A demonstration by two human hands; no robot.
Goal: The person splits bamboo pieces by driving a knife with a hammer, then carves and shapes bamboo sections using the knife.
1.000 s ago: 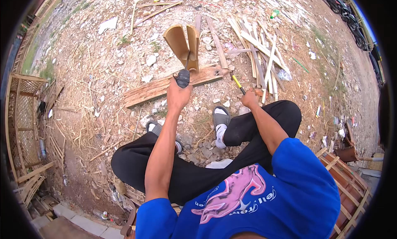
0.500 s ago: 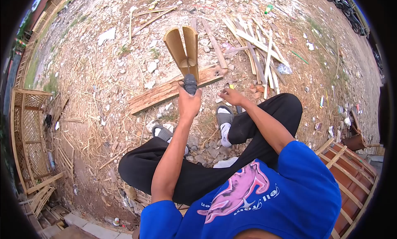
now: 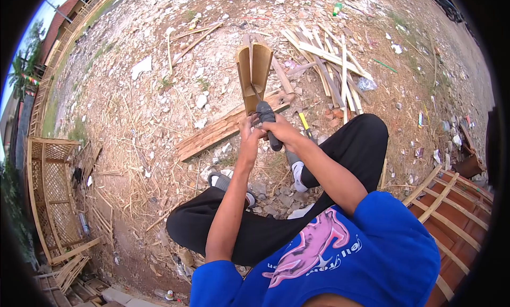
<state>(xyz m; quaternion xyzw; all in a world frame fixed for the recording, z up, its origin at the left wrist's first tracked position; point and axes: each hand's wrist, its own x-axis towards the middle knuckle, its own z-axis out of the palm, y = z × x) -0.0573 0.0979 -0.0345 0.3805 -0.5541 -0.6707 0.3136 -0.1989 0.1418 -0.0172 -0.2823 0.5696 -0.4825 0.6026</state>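
A split bamboo piece (image 3: 246,76) stands with its two halves spread apart at the top, over a weathered wooden plank (image 3: 212,136). A blade is lodged in the split, and its knife handle (image 3: 265,111), wrapped in black, points back toward me. My right hand (image 3: 281,132) is closed around this handle, the butt sticking out below. My left hand (image 3: 249,138) is right beside it, fingers closed at the bamboo's lower end; its grip is partly hidden. A hammer (image 3: 305,122) with a yellow and black handle lies by my right foot.
A pile of wooden strips (image 3: 332,65) lies ahead to the right. Woven lattice frames (image 3: 56,195) stand at the left, and a slatted bamboo frame (image 3: 451,211) lies over reddish panels at the right. Rubble and straw cover the ground.
My right hand has come in from beside my knee and taken the knife handle. My left hand has shifted from the handle to the bamboo's base. The bamboo appears further right and lower.
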